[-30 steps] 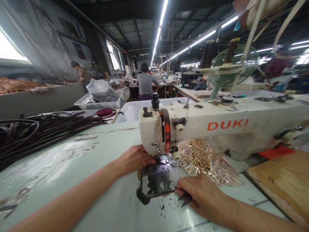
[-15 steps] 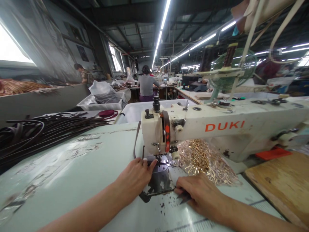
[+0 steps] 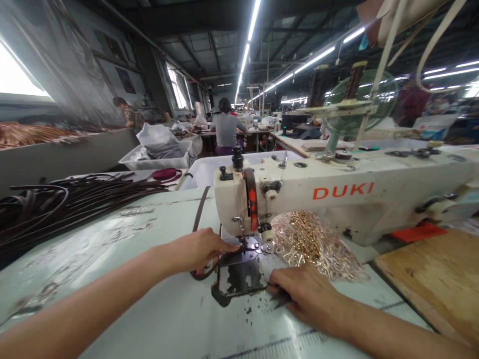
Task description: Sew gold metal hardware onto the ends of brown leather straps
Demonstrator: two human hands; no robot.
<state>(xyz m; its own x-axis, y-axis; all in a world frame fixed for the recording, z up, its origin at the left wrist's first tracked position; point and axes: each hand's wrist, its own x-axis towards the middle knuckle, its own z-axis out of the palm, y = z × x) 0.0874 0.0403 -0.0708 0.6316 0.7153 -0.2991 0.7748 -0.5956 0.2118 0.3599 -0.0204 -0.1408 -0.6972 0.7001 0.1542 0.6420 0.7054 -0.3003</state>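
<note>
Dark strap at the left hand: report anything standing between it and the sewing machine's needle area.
Nothing visible beyond the left hand, which hides part of the dark strap and extends to the needle area; what lies under it cannot be seen.

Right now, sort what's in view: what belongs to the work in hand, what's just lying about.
Apparently in use:
sewing machine
dark strap at the left hand
dark pointed item in the right hand

Seemingly lying about:
maroon coil
wooden board
red flat piece
</note>
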